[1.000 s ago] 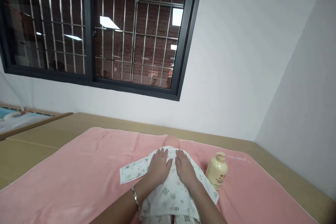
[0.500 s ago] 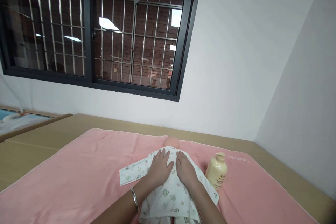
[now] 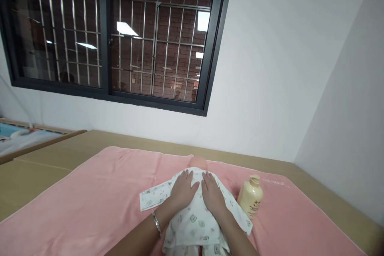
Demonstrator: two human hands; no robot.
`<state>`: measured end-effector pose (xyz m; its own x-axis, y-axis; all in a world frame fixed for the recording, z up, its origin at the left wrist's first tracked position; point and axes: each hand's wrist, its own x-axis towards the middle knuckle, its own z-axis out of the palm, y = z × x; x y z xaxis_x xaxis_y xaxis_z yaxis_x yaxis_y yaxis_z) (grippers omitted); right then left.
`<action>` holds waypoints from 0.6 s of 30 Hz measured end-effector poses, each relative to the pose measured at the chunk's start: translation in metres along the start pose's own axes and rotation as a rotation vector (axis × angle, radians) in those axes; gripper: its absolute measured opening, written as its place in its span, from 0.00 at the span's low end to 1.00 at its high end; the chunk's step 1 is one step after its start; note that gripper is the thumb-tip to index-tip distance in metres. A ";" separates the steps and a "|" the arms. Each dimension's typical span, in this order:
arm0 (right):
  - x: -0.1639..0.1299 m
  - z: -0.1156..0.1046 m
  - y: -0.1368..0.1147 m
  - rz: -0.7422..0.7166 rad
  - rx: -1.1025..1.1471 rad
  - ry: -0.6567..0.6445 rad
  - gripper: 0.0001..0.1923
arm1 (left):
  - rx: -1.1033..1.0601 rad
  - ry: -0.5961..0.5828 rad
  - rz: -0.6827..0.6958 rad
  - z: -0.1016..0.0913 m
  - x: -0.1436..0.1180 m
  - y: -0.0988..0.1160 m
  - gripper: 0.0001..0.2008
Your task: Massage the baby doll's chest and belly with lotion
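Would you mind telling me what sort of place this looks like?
Probably a baby-care practice room: a doll in printed baby clothes lies on a pink towel under both hands, beside a lotion bottle.

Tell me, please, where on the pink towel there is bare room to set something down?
The widest bare stretch of the pink towel lies left of the printed garment, out to the towel's left edge. A smaller patch lies right of the lotion bottle. It is crowded in the middle, where the left hand and right hand rest on the garment.
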<state>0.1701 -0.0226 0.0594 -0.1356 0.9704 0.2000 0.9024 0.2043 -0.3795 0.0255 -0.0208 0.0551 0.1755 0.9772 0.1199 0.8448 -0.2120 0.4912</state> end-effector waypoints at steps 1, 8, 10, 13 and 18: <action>0.001 0.002 0.001 0.010 -0.006 0.011 0.29 | 0.006 0.010 -0.009 0.002 0.001 -0.001 0.35; -0.021 -0.009 -0.017 -0.031 -0.199 -0.094 0.29 | 0.063 -0.068 0.151 0.011 -0.011 0.004 0.31; -0.022 -0.012 -0.018 -0.041 -0.221 -0.104 0.28 | 0.061 -0.084 0.188 0.010 -0.012 0.003 0.30; -0.012 -0.009 -0.013 -0.028 -0.168 -0.070 0.28 | 0.053 -0.059 0.126 0.007 -0.007 0.001 0.32; -0.003 -0.003 -0.008 -0.013 -0.098 -0.099 0.30 | 0.073 -0.042 0.060 0.007 -0.003 -0.001 0.33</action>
<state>0.1650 -0.0276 0.0648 -0.1824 0.9768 0.1127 0.9353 0.2077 -0.2864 0.0276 -0.0239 0.0485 0.2468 0.9628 0.1099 0.8667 -0.2700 0.4195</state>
